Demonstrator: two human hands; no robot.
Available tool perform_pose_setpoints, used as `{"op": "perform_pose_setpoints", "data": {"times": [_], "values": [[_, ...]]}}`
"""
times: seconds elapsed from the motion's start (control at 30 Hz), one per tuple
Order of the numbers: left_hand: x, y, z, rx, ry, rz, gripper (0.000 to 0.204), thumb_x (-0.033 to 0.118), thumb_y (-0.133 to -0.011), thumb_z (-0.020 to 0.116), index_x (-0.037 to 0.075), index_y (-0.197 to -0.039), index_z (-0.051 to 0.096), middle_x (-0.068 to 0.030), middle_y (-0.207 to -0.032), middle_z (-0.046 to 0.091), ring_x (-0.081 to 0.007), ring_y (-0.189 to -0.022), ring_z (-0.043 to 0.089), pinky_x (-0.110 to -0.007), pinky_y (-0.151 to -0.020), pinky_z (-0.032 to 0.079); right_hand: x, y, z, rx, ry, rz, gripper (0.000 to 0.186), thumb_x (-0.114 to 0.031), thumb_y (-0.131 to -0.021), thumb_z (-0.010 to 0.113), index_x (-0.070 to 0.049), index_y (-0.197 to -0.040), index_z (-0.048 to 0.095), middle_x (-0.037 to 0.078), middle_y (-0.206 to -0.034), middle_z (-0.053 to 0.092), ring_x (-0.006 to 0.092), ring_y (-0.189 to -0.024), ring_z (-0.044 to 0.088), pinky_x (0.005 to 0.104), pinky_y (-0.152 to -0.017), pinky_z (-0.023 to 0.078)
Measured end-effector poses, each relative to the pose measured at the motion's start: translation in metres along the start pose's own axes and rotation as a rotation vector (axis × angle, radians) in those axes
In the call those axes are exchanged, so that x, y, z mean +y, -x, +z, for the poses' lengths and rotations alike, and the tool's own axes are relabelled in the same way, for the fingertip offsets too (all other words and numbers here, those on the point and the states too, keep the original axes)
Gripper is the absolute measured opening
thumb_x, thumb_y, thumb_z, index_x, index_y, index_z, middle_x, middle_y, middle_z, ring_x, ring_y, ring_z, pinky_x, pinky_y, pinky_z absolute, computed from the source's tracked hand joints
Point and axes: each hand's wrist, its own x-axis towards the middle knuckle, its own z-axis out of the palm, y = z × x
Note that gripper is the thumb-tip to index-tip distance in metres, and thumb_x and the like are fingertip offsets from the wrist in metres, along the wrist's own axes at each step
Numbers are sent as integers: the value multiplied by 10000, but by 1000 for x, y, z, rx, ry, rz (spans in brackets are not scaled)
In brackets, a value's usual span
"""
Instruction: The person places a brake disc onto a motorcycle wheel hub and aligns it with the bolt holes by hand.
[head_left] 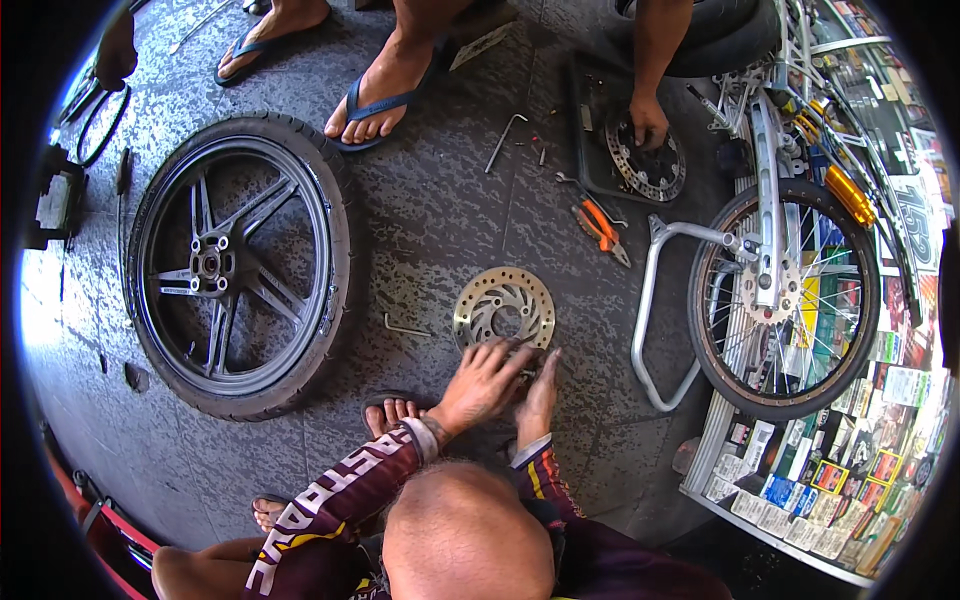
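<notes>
A drilled brake disc (537, 288) lies flat on the dark floor in front of me. My left hand (484, 385) reaches to its near edge, fingers stretched out, the tips beside my other hand. My right hand (538, 397) is held close on the right, its fingers bent and partly hidden. A small metallic bit shows between the two hands, too small to name. Left of the disc lies an L-shaped hex key (407, 328). A black wheel with tyre (213, 263) lies flat at the left.
Orange-handled pliers (600, 232) and a wrench lie at right, near a dark tray (592, 165). Another person's hand (649, 122) touches a second disc (655, 180) there. A longer hex key (505, 143) lies ahead. A silver stand (647, 320), spoked wheel (720, 370) and glass display case (800, 520) border the right.
</notes>
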Motion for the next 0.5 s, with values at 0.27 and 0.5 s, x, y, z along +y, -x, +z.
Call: {"op": "perform_pose_setpoints", "data": {"times": [0.27,0.5], "values": [[-25,-12,20,-327,-483,175,748,282,-858,636,23,-1508,371,-118,-1393,510,-261,-1350,440,-477,-1221,224,-22,-19,-36,190,10,-227,409,-481,-1022,543,-129,-820,488,-47,-577,386,66,-444,365,224,-373,253],[-2,-27,39,-300,-589,42,612,217,-949,499,111,-1538,368,-133,-1229,570,-282,-1153,527,-391,-1008,407,-57,-15,-54,248,30,-345,365,-453,-1030,543,-124,-873,519,-56,-600,398,56,-470,373,223,-398,253]]}}
